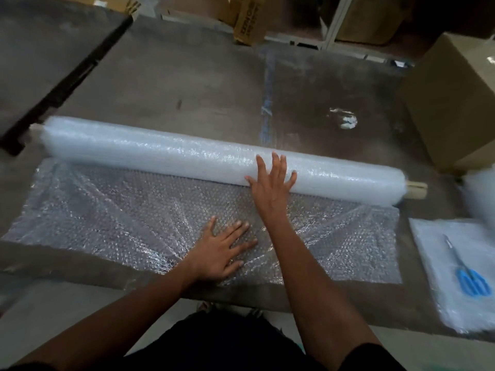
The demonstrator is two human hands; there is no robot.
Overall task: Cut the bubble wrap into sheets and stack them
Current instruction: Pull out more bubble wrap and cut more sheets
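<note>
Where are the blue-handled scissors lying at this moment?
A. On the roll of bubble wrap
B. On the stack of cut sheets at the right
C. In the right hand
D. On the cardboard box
B: the scissors lie on the stack of cut sheets, while both hands rest flat on bubble wrap.

Bubble wrap roll (187, 156) across table, unrolled sheet (107, 223) flat in front; cut stack (442, 303) at right w/ blue scissors (467, 271) atop

Dark printed lettering stands on the tilted brown cardboard box (247, 25) well beyond the outstretched fingertips, but it is too blurred and inverted to read
</note>
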